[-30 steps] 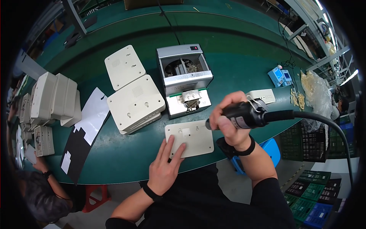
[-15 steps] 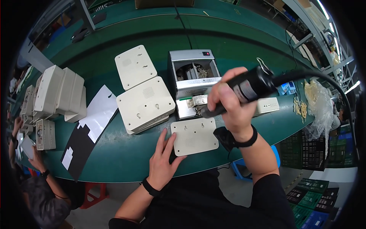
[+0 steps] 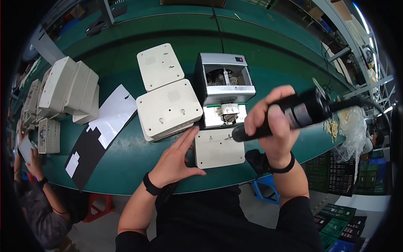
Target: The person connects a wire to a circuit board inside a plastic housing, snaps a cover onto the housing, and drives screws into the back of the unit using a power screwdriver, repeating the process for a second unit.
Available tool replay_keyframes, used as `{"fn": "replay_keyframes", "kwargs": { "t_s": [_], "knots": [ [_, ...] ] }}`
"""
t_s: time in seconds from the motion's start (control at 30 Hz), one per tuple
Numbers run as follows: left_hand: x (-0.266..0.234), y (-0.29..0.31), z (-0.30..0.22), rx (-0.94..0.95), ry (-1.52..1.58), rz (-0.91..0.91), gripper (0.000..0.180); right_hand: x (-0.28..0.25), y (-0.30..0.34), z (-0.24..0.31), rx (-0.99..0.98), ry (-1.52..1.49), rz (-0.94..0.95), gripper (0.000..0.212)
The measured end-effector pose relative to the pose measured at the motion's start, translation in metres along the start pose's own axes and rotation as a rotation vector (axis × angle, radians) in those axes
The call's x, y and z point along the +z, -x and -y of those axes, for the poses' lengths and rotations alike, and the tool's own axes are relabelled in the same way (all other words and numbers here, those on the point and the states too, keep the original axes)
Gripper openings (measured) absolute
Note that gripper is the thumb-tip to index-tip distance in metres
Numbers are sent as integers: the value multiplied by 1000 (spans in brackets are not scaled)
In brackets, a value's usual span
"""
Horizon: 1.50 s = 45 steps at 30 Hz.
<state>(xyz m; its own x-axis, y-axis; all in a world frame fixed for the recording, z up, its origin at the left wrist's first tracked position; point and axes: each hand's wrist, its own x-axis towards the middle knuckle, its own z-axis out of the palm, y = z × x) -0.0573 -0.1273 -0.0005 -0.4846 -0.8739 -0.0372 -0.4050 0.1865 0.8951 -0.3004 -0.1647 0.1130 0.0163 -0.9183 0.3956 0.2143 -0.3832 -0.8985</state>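
My right hand point(image 3: 277, 122) is wrapped around a black electric screwdriver point(image 3: 300, 111) with a cord at its back end. Its thin bit points left, over the upper part of a cream plastic housing point(image 3: 218, 153) with screw holes, which lies flat at the table's near edge. Whether the bit touches the housing I cannot tell. At the housing's left side is my left hand point(image 3: 174, 159), fingers stretched and thumb spread along the lower corner, holding nothing. A grey screw feeder point(image 3: 228, 90) with loose screws in its tray stands just behind the housing.
Left of the feeder are stacked cream housings point(image 3: 170, 109); more point(image 3: 67, 92) stand farther left. Between them lie a black sheet point(image 3: 90, 153) and white paper point(image 3: 113, 111). A co-worker's hand point(image 3: 35, 166) is at far left. A plastic bag point(image 3: 352, 128) hangs at right.
The screwdriver's bit has come away from the feeder's front toward me, over the housing. My left hand has shifted from on the housing to its left edge.
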Motion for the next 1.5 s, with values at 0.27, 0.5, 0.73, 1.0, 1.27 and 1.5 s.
{"fn": "replay_keyframes", "kwargs": {
  "t_s": [0.27,0.5,0.73,1.0,1.27,1.5],
  "knots": [
    [1,-5,6,41,-49,20,124,12,21,-6,-34,33,88,33],
    [2,-6,12,71,-47,8,123,10,31,-41,-24,154,69,34],
    [5,-5,16,60,-57,-9,124,9,34,-42,-5,86,107,34],
    [5,-6,20,74,-97,-10,124,11,28,-24,-33,101,117,35],
    [8,-10,19,102,-139,-3,122,-6,-16,-11,-184,98,-22,30],
    [10,-8,22,101,-151,-29,122,13,11,5,32,15,48,34]
  ]
}}
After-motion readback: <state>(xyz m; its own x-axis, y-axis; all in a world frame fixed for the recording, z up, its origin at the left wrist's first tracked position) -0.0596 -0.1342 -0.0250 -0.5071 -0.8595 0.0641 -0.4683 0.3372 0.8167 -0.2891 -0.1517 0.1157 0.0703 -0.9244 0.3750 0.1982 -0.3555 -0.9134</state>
